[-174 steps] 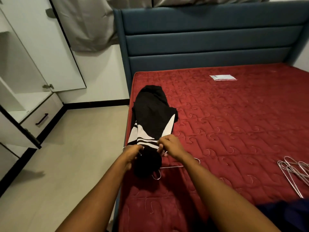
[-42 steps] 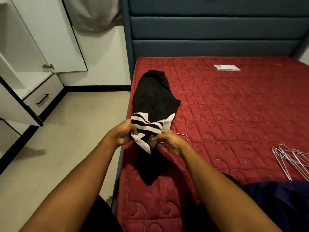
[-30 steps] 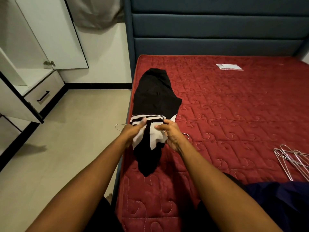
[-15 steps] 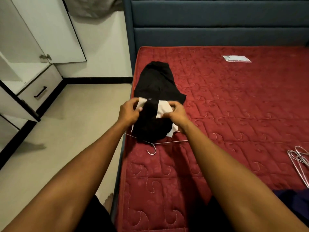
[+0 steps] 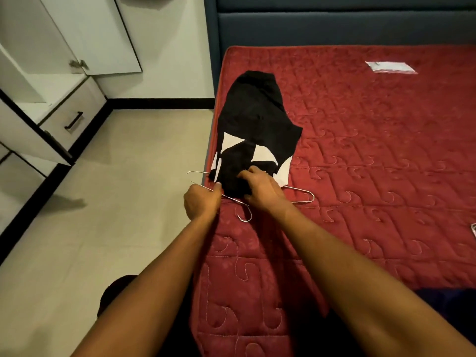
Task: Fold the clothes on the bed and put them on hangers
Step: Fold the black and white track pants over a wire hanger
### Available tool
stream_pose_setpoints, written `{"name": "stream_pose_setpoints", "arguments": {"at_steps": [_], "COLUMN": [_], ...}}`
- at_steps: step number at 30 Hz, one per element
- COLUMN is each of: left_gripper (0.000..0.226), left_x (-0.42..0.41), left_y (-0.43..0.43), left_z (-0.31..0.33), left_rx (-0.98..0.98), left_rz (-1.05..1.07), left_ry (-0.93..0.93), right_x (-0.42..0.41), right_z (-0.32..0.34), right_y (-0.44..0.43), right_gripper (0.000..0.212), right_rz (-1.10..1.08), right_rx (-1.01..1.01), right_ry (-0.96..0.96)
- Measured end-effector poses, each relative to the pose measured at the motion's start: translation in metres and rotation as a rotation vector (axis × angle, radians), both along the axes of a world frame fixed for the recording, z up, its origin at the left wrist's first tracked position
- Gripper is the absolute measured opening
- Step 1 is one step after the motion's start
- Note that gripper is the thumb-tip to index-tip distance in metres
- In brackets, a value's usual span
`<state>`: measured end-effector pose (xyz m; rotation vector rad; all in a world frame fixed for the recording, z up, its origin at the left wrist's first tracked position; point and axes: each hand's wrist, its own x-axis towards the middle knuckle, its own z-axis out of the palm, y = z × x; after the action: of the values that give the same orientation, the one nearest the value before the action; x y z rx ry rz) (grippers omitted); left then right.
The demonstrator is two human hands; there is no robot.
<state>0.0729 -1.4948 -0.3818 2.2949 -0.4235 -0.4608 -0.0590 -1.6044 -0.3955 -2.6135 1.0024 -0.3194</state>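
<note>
Gripping left hand (image 5: 202,202): pinches wire hanger (image 5: 235,200) at mattress (image 5: 360,176) left edge.
Right hand (image 5: 260,188): clutches black-and-white garment (image 5: 257,119) at its near end.

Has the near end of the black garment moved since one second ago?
Yes. The near end of the garment now lies folded back toward the headboard, over the hanger; before, it stretched toward the person.

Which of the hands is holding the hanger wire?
The left hand, by the mattress edge, pinches the wire of the hanger. The right hand grips the black garment instead.
</note>
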Motion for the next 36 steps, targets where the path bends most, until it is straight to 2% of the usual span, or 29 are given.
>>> {"name": "stream_pose_setpoints", "arguments": {"at_steps": [3, 6, 7, 10, 13, 16, 17, 22, 23, 26, 28, 31, 33, 34, 36], "left_gripper": [0.030, 0.032, 0.028, 0.008, 0.012, 0.020, 0.021, 0.017, 0.017, 0.012, 0.010, 0.015, 0.016, 0.014, 0.023], "left_x": [0.003, 0.014, 0.016, 0.012, 0.014, 0.017, 0.018, 0.024, 0.026, 0.030, 0.031, 0.027, 0.019, 0.015, 0.008], "left_y": [-0.008, -0.014, -0.014, -0.007, -0.008, -0.010, -0.011, -0.012, -0.012, -0.013, -0.015, -0.017, -0.017, -0.017, -0.017], "left_z": [0.008, 0.002, 0.001, 0.013, 0.011, 0.008, 0.009, 0.015, 0.016, 0.019, 0.021, 0.016, 0.004, -0.002, -0.008], "left_rx": [0.000, -0.179, -0.242, -0.343, -0.369, -0.326, -0.317, -0.350, -0.373, -0.440, -0.480, -0.435, -0.338, -0.266, -0.093], "left_rz": [0.025, 0.082, 0.080, 0.094, 0.075, 0.062, 0.052, 0.048, 0.056, 0.075, 0.094, 0.072, 0.016, -0.015, -0.105], "left_ry": [0.132, 0.487, 0.600, 0.729, 0.781, 0.763, 0.767, 0.787, 0.798, 0.826, 0.816, 0.689, 0.625, 0.533, 0.215], "right_x": [0.001, -0.001, -0.001, 0.000, 0.002, -0.003, -0.006, -0.026, -0.029, -0.036, -0.038, -0.035, -0.034, -0.034, -0.035], "right_z": [0.008, 0.015, 0.018, 0.026, 0.034, 0.039, 0.039, 0.029, 0.026, 0.025, 0.026, 0.030, 0.028, 0.025, 0.014], "right_y": [0.001, -0.001, -0.002, -0.003, -0.001, -0.003, -0.002, 0.001, 0.000, -0.002, -0.005, -0.012, -0.015, -0.015, -0.012], "right_gripper": [0.045, 0.035, 0.031, 0.016, 0.022, 0.026, 0.027, 0.041, 0.039, 0.017, 0.017, 0.022, 0.030, 0.031, 0.032], "right_rz": [0.043, 0.065, 0.077, 0.125, 0.097, -0.007, -0.011, -0.011, 0.005, 0.071, 0.119, 0.128, 0.053, 0.008, -0.123], "right_rx": [-0.184, -0.187, -0.154, 0.092, 0.305, 0.640, 0.674, 0.323, 0.336, 0.418, 0.414, 0.369, 0.283, 0.214, 0.043], "right_ry": [0.096, 0.021, 0.000, 0.016, 0.050, -0.089, -0.109, -0.126, -0.103, 0.037, 0.075, 0.017, -0.077, -0.135, -0.230]}}
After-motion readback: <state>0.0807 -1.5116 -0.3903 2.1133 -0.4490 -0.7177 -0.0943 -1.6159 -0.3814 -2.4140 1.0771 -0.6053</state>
